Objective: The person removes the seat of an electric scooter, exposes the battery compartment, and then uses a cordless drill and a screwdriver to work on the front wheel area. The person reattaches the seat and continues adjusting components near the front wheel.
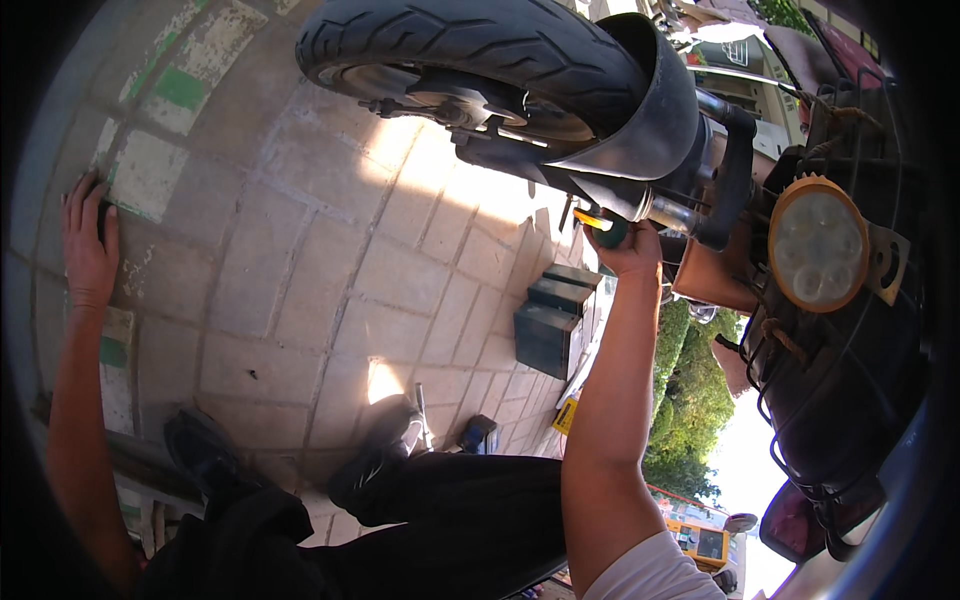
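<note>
My left hand (pixel 90 240) lies with its fingers stretched out on the pale kerb stones at the far left and holds nothing. My right hand (pixel 635 252) is raised under the motorcycle's front fork (pixel 675 212), beside the lower edge of the black front fender (pixel 655 110). Its fingers are closed round a green and orange object (pixel 594 221), mostly hidden by the hand; its exact kind does not show. Just above is the front wheel (pixel 480 50) with its treaded tyre. A round headlight (pixel 820 243) with an orange rim hangs to the right on the motorcycle.
Dark box-shaped batteries (pixel 547 335) stand on the paving (pixel 290 270) below my right hand. A metal-handled tool (pixel 423 415) and a small blue-black item (pixel 479 434) lie near my shoe (pixel 375 465). Cables (pixel 765 400) dangle around the motorcycle's front. A yellow device (pixel 697 541) is behind my right arm.
</note>
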A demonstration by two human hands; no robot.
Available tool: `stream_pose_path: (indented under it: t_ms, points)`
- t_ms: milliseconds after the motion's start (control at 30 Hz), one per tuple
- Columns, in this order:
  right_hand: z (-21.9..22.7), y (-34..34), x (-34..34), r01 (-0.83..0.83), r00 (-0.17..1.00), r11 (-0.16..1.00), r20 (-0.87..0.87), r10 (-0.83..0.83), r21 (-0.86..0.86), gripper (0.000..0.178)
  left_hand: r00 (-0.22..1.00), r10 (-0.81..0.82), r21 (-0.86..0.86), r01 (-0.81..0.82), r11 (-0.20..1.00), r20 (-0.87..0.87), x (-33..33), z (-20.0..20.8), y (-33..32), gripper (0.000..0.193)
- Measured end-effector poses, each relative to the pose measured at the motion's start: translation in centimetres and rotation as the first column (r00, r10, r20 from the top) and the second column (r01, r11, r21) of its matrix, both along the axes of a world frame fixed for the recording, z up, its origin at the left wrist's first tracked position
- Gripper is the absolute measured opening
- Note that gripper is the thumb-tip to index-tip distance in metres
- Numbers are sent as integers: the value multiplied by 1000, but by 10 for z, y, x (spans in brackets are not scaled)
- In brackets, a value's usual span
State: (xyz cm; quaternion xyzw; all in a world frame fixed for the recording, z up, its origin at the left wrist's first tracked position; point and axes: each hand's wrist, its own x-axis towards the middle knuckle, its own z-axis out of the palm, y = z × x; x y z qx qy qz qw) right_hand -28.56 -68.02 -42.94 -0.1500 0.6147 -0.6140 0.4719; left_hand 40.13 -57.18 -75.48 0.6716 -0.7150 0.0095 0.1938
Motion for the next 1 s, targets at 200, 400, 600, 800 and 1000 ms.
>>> stream_pose_path:
  t_ms: [200,400,600,800,1000]
  points:
    - [-14,3,8,-109,989,978,76,124,-177,30,1000,-3,-3,3,1000,-26,-2,4,0,28]
    - [-26,5,29,-69,980,970,166,109,-232,36,999,0,-6,0,1000,-52,-4,4,1,29]
    - [-22,-8,43,136,984,988,-102,-144,-73,36,999,-1,-9,0,1000,-53,-3,7,-1,30]
    - [-35,5,54,59,991,936,-90,-96,-347,34,997,1,7,0,1000,-74,-11,15,-5,29]
    - [-16,-9,79,167,986,986,-7,-168,-27,37,998,12,7,-11,1000,-58,-7,12,1,28]
